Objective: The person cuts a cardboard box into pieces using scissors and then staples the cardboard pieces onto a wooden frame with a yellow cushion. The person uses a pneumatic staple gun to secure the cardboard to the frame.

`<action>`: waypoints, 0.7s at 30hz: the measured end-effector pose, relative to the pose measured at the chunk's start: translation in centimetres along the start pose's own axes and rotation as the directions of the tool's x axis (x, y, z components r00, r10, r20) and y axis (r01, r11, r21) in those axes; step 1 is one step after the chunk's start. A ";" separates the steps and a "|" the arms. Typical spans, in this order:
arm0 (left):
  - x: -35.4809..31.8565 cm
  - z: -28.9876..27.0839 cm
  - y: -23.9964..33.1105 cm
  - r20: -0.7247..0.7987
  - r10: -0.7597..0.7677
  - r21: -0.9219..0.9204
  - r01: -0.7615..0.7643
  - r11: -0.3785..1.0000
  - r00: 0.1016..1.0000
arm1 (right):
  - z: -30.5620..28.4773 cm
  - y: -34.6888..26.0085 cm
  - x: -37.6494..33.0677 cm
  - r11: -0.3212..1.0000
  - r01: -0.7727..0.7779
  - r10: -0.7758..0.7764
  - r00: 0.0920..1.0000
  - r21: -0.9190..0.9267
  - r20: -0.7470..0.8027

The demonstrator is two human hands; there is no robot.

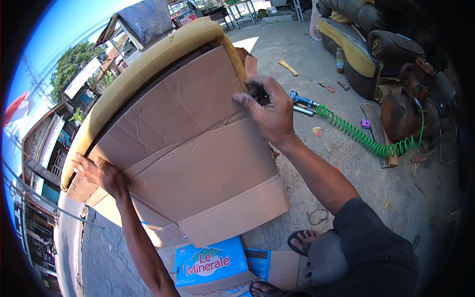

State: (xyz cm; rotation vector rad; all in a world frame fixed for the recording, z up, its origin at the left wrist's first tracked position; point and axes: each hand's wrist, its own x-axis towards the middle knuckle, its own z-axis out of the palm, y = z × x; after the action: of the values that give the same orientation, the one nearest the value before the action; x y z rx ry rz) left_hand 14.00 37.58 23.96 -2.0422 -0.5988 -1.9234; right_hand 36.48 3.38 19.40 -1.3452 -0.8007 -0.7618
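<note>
Bare concrete floor (316,64) of an open-air workshop, with a coiled green air hose (368,141) lying near dark sofa shells (376,54). A flattened cardboard sheet (193,148) lies over a yellow foam cushion (148,59), hiding most of it. The right hand (272,114) grips the sheet's upper edge, fingers curled over it, their tips hidden. The left hand (101,173) presses the lower-left edge, fingers apparently spread. A blue carton (210,262) below is partly covered.
</note>
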 end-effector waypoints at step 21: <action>-1.2 3.1 13.5 0.071 0.348 0.075 -0.353 0.933 0.935 | 0.5 -1.7 0.3 0.998 0.056 -0.057 0.998 -0.029 -0.023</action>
State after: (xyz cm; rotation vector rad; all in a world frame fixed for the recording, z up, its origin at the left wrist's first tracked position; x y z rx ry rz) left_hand 23.09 27.09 23.60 -1.9951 -0.2950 -1.6097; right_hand 35.14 3.74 20.57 -1.3410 -0.8146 -0.8348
